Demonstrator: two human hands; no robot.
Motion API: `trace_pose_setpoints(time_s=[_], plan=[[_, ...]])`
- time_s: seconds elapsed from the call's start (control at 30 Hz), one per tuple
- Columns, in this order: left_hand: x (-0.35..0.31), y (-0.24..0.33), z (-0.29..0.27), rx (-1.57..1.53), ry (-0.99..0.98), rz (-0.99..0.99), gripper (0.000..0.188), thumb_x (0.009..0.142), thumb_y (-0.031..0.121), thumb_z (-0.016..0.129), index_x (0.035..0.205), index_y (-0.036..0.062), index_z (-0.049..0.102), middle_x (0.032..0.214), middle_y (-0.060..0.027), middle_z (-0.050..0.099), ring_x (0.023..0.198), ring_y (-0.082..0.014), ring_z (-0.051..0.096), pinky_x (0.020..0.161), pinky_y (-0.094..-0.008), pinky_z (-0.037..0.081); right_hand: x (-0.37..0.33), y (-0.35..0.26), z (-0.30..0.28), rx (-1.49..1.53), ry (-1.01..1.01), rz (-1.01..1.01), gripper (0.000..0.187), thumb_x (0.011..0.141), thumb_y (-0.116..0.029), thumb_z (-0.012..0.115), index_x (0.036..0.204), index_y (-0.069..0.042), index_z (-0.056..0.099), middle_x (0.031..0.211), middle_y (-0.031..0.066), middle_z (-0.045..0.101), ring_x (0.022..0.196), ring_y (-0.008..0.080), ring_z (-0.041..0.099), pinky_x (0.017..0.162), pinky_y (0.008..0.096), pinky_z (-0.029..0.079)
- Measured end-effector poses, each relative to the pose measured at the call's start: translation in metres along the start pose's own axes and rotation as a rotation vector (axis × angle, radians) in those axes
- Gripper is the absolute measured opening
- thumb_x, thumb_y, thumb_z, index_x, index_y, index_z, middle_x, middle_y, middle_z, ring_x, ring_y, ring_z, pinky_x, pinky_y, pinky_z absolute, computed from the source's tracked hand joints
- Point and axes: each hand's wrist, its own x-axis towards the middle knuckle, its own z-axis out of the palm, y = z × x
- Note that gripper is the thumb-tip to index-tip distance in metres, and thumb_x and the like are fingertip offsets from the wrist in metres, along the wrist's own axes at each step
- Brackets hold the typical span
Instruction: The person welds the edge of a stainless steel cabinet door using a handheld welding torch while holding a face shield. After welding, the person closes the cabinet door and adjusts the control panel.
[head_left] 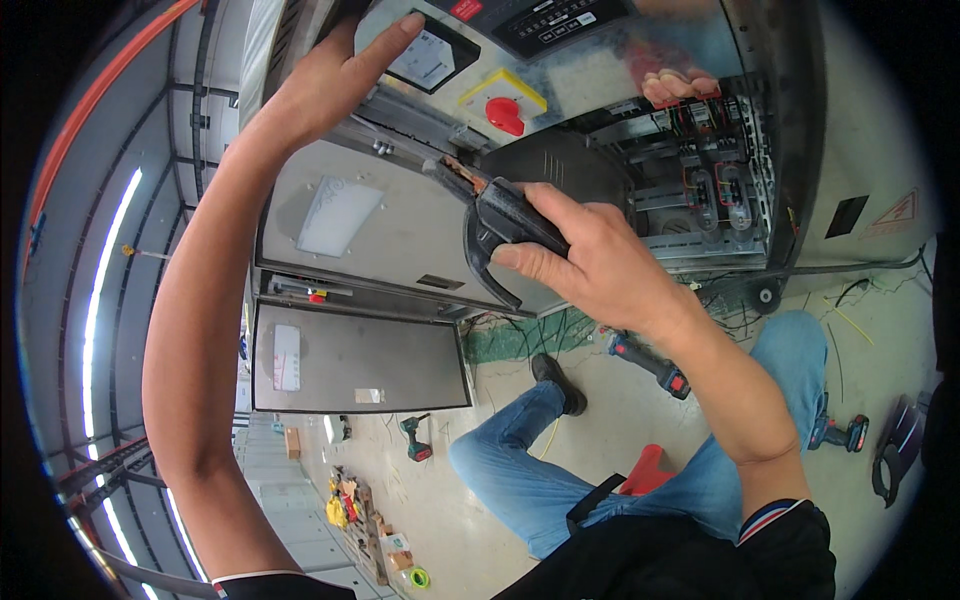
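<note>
My right hand (590, 262) grips a black hand tool (497, 225) with a curved lever handle, its tip pointed at the edge of the open grey cabinet door (390, 225). My left hand (335, 75) rests flat on the top of that door, fingers extended beside a small white meter (425, 60) and a red rotary switch on a yellow plate (505, 112). Another person's fingertips (680, 85) show at the upper edge of the cabinet opening, above wired components (715, 185).
I am seated in blue jeans (560, 470) on a concrete floor. A cordless drill (650, 365) lies by my knee, another (415, 440) farther off, a third (845, 432) at right. A lower closed cabinet door (355, 358), loose wires, a red object (645, 470) and boxes (375, 535) are around.
</note>
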Motion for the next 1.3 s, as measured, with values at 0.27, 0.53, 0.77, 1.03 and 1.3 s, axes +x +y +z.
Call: trace_pose_setpoints(time_s=[0.27, 0.53, 0.77, 1.03, 1.3], plan=[[-0.004, 0.014, -0.005, -0.060, -0.045, -0.041, 0.114, 0.092, 0.085, 0.044, 0.159, -0.0062, 0.032, 0.158, -0.0336, 0.038, 0.153, -0.0417, 0.032, 0.125, -0.0420, 0.024, 0.002, -0.008, -0.010, 0.895, -0.080, 0.645, 0.045, 0.105, -0.051, 0.059, 0.098, -0.006, 0.059, 0.070, 0.0014, 0.057, 0.048, 0.0072, 0.053, 0.044, 0.0231, 0.044], [-0.004, 0.015, -0.003, -0.053, 0.010, -0.022, 0.114, 0.091, 0.086, 0.043, 0.158, -0.0054, 0.035, 0.154, -0.0357, 0.043, 0.148, -0.0447, 0.038, 0.123, -0.0437, 0.029, -0.011, 0.002, 0.017, -0.097, -0.016, -0.012, 0.050, 0.096, -0.032, 0.076, 0.128, 0.002, 0.059, 0.084, 0.0156, 0.066, 0.071, 0.0227, 0.065, 0.067, 0.0354, 0.054], [0.000, 0.010, -0.001, -0.040, 0.029, -0.004, 0.113, 0.090, 0.087, 0.044, 0.158, -0.0036, 0.037, 0.149, -0.0361, 0.049, 0.143, -0.0453, 0.046, 0.120, -0.0460, 0.035, -0.005, 0.004, -0.004, 1.117, -0.084, 0.645, 0.050, 0.105, -0.050, 0.057, 0.130, -0.007, 0.059, 0.073, 0.0024, 0.056, 0.049, 0.0087, 0.052, 0.046, 0.0243, 0.044], [0.002, 0.008, -0.004, -0.069, 0.006, 0.010, 0.115, 0.089, 0.088, 0.043, 0.156, -0.0063, 0.039, 0.145, -0.0369, 0.052, 0.140, -0.0457, 0.050, 0.118, -0.0445, 0.036, -0.023, -0.013, 0.014, -0.422, -0.244, -0.058, 0.059, 0.089, -0.030, 0.081, 0.136, -0.002, 0.059, 0.101, 0.0202, 0.072, 0.087, 0.0370, 0.073, 0.075, 0.0410, 0.059], [-0.004, 0.014, -0.005, -0.070, -0.013, -0.043, 0.115, 0.088, 0.091, 0.040, 0.156, -0.0016, 0.041, 0.147, -0.0323, 0.054, 0.144, -0.0437, 0.047, 0.120, -0.0448, 0.034, -0.029, 0.008, 0.024, -0.118, 0.024, -0.115, 0.058, 0.092, -0.035, 0.077, 0.132, 0.002, 0.058, 0.099, 0.0234, 0.073, 0.084, 0.0406, 0.073, 0.071, 0.0431, 0.058]])
